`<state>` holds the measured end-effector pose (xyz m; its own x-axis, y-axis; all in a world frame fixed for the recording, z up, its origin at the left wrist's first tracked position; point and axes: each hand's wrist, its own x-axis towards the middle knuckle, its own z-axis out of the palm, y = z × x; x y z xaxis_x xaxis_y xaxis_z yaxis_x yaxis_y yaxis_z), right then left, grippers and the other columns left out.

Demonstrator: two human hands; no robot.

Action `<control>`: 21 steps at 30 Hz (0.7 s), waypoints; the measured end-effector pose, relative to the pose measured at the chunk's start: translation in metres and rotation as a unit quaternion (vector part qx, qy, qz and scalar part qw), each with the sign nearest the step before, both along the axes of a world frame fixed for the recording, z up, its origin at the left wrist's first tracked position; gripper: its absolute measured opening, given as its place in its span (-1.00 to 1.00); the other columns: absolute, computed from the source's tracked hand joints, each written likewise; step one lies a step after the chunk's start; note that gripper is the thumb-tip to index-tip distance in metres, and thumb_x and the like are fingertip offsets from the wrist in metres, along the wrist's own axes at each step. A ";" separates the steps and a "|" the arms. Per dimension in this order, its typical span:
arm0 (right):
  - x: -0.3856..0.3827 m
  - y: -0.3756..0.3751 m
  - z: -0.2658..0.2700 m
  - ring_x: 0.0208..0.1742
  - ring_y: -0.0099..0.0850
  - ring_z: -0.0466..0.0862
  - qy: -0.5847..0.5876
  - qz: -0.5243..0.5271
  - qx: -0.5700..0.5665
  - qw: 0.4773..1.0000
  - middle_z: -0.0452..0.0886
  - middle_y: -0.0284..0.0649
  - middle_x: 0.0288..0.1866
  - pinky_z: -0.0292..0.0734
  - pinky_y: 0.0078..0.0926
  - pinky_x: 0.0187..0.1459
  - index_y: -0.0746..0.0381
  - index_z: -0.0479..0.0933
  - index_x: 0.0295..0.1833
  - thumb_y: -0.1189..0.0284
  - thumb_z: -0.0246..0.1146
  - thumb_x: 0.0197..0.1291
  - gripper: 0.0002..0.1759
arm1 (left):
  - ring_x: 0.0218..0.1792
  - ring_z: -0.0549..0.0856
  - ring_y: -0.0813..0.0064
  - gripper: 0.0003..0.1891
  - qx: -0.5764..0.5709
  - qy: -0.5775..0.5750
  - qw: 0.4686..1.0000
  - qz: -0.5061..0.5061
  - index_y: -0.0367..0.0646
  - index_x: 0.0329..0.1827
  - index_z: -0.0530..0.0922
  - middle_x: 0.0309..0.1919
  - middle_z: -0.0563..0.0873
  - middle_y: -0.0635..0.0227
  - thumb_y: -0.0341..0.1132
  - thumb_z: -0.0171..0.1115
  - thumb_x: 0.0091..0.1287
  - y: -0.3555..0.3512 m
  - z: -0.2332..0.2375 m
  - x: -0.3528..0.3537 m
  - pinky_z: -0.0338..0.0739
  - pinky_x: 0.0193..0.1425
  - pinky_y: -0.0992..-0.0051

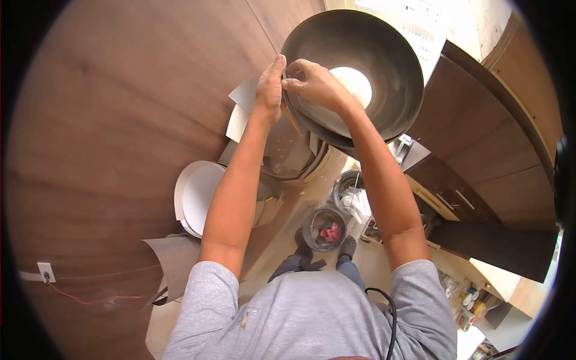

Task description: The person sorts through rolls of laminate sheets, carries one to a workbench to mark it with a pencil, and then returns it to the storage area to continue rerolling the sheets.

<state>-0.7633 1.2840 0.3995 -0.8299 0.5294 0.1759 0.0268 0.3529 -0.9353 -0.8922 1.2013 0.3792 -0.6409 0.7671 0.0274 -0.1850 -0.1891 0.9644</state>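
A large dark, bowl-shaped round shell (393, 72) is held up in front of me, its open side facing me. A bright white disc (354, 85) shows at its centre, partly behind my right wrist. My left hand (271, 90) grips the shell's left edge from outside, thumb pointing up along the rim. Across the opening reaches my right hand (312, 83), fingers curled and thumb and forefinger pinched at the same stretch of rim, close beside the left hand. Whether a small thing is between those fingertips, I cannot tell.
A brown wood-faced panel (120, 120) fills the left side, with a wall socket (46, 272) and red cord. Curved sheets and a white round piece (201, 195) stand below. Two buckets (324, 230) sit near my feet. Dark cabinets (480, 132) are at right.
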 end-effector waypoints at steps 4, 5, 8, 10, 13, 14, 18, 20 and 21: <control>-0.004 -0.008 0.003 0.04 0.00 0.78 -0.032 -0.054 0.137 0.989 0.75 0.20 0.03 0.63 -0.20 0.11 0.43 0.58 0.25 0.30 0.31 0.29 -0.48 | -0.05 0.62 0.54 -0.54 0.024 0.019 0.999 -0.014 -0.16 0.12 0.61 -0.17 0.65 0.44 0.10 0.14 0.59 -0.001 -0.004 -0.004 0.54 0.10 0.43; -0.004 -0.007 0.003 0.05 0.03 0.78 -0.022 -0.094 0.149 0.984 0.75 0.23 0.04 0.62 -0.19 0.13 0.44 0.57 0.26 0.33 0.28 0.28 -0.48 | -0.07 0.61 0.55 -0.53 0.015 0.028 0.999 -0.017 -0.17 0.11 0.63 -0.17 0.65 0.44 0.11 0.14 0.59 0.001 -0.004 -0.005 0.53 0.07 0.44; -0.004 -0.010 0.009 -0.01 -0.09 0.81 -0.013 -0.145 0.189 0.971 0.77 0.18 -0.06 0.65 -0.22 0.08 0.46 0.56 0.26 0.40 0.23 0.25 -0.50 | -0.09 0.62 0.57 -0.49 0.024 0.050 0.998 0.000 -0.21 0.12 0.67 -0.14 0.69 0.40 0.13 0.18 0.56 0.011 -0.013 -0.007 0.54 -0.01 0.48; -0.001 0.002 0.007 -0.18 -0.41 0.79 -0.015 -0.122 0.024 0.992 0.76 0.00 -0.10 0.75 -0.44 -0.16 0.49 0.51 0.29 0.53 0.24 0.28 -0.52 | -0.11 0.65 0.55 -0.46 -0.004 0.018 1.000 0.007 -0.24 0.13 0.68 -0.12 0.74 0.35 0.13 0.21 0.54 0.014 -0.002 0.000 0.57 -0.02 0.46; 0.002 0.018 -0.004 -0.23 -0.38 0.81 0.066 -0.100 -0.102 0.988 0.77 -0.01 -0.10 0.76 -0.51 -0.28 0.51 0.47 0.34 0.57 0.24 0.26 -0.48 | -0.11 0.71 0.47 -0.35 -0.046 0.045 0.997 0.048 -0.32 0.21 0.66 -0.10 0.77 0.22 0.19 0.25 0.47 0.008 0.010 0.006 0.62 0.00 0.40; 0.003 0.018 -0.001 -0.24 -0.36 0.81 0.063 -0.112 -0.111 0.986 0.76 0.00 -0.12 0.77 -0.52 -0.27 0.54 0.42 0.37 0.59 0.25 0.24 -0.43 | -0.10 0.72 0.44 -0.31 -0.061 0.038 0.996 0.046 -0.34 0.23 0.65 -0.09 0.78 0.18 0.22 0.25 0.45 0.008 0.009 0.006 0.63 0.01 0.38; -0.002 0.008 0.013 -0.23 -0.32 0.82 0.041 -0.131 -0.095 0.986 0.74 0.06 -0.09 0.80 -0.49 -0.24 0.57 0.34 0.42 0.66 0.25 0.19 -0.35 | 0.09 0.76 0.14 -0.16 -0.043 0.047 0.996 0.068 -0.46 0.28 0.58 0.07 0.75 -0.17 0.30 0.25 0.38 0.022 -0.013 -0.003 0.63 0.18 0.29; -0.003 0.005 0.019 -0.23 -0.30 0.82 0.036 -0.142 -0.088 0.985 0.74 0.08 -0.08 0.81 -0.47 -0.22 0.58 0.31 0.44 0.68 0.25 0.18 -0.32 | 0.15 0.74 0.02 -0.11 -0.031 0.050 0.995 0.085 -0.54 0.30 0.53 0.09 0.73 -0.28 0.30 0.26 0.37 0.021 -0.013 -0.003 0.61 0.24 0.24; -0.002 0.002 0.021 -0.23 -0.36 0.79 0.026 -0.152 -0.087 0.984 0.72 -0.01 -0.11 0.81 -0.47 -0.24 0.53 0.34 0.44 0.67 0.27 0.17 -0.32 | 0.16 0.74 0.00 -0.09 -0.047 0.061 0.993 0.089 -0.55 0.30 0.52 0.09 0.72 -0.30 0.30 0.26 0.37 0.018 -0.012 -0.002 0.61 0.24 0.24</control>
